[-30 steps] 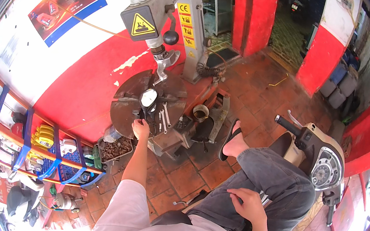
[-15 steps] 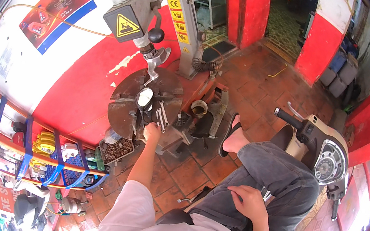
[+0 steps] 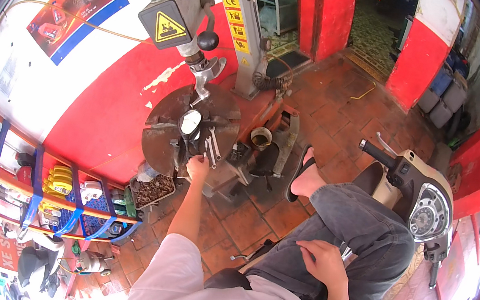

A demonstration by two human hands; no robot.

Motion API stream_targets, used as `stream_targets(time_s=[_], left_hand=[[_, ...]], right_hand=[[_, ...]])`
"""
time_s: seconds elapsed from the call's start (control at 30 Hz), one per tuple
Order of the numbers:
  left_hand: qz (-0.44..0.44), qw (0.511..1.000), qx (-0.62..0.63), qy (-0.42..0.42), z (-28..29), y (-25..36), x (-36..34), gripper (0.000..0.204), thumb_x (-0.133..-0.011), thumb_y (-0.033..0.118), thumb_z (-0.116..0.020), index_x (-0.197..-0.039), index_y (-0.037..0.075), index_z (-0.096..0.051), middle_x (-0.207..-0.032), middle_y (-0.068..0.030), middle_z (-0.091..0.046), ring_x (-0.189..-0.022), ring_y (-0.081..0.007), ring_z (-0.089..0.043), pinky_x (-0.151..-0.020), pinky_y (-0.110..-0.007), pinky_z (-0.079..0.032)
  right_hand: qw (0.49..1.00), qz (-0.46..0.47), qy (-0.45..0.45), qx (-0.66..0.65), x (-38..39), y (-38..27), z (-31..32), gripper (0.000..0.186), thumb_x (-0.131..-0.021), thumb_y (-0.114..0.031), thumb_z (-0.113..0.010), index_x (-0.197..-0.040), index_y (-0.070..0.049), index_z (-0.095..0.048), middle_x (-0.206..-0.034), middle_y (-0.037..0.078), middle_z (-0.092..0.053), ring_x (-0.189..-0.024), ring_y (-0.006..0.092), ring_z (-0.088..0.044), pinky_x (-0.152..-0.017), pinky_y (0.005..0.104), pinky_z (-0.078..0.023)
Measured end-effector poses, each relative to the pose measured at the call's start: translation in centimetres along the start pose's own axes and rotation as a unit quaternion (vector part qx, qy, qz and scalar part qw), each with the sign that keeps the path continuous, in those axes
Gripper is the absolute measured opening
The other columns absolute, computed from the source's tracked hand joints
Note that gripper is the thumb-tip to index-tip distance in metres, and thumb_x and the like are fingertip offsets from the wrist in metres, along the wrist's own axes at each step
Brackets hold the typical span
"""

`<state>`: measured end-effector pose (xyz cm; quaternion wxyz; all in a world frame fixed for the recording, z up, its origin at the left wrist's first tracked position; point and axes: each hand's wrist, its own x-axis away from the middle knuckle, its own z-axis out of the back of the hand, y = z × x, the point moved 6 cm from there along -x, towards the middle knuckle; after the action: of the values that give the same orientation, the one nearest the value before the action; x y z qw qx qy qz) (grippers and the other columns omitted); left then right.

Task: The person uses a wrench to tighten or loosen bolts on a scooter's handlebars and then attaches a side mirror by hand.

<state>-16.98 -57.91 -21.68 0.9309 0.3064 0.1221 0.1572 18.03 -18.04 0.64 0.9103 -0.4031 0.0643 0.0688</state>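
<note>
Wrenches (image 3: 211,146) lie loose near the front edge of the round turntable (image 3: 161,134), beside a small mirror (image 3: 190,123). Nearest, the right hand (image 3: 319,262) rests slack on the knee, holding nothing. Farther out, the left hand (image 3: 197,166) reaches the wrenches; whether its fingers have closed is unclear. A careless pull could knock tools or the mirror off the edge.

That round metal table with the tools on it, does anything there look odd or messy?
Mildly: wrenches and a small mirror lie loose on the round turntable, where the left hand reaches. The wall's red paint is chipped above.
</note>
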Motion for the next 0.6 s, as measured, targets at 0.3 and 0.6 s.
stream_targets(time_s=[0.3,0.6], left_hand=[[-0.048,0.81,0.443,-0.381,2.8,17.9,16.4,0.028,-0.098,0.011,-0.067,-0.123,-0.004,-0.065,-0.106,-0.0076,-0.071,-0.091,-0.0145,-0.07,-0.081,-0.031,-0.06],[-0.354,0.722,0.388,-0.45,8.3,28.6,30.5,0.032,-0.079,-0.004,-0.078,-0.11,-0.004,-0.071,-0.109,-0.0132,-0.071,-0.095,-0.0189,-0.071,-0.08,-0.031,-0.06]], right_hand=[[0.99,-0.09,0.073,-0.086,-0.4,0.6,0.6,0.023,-0.09,-0.005,-0.069,-0.112,-0.003,-0.071,-0.088,0.012,-0.072,-0.08,0.0246,-0.072,-0.072,0.0329,-0.057],[0.885,-0.181,0.148,-0.404,1.4,5.1,-0.3,0.03,-0.097,-0.001,-0.065,-0.127,0.003,-0.061,-0.104,0.007,-0.072,-0.095,0.011,-0.068,-0.083,0.0261,-0.057]])
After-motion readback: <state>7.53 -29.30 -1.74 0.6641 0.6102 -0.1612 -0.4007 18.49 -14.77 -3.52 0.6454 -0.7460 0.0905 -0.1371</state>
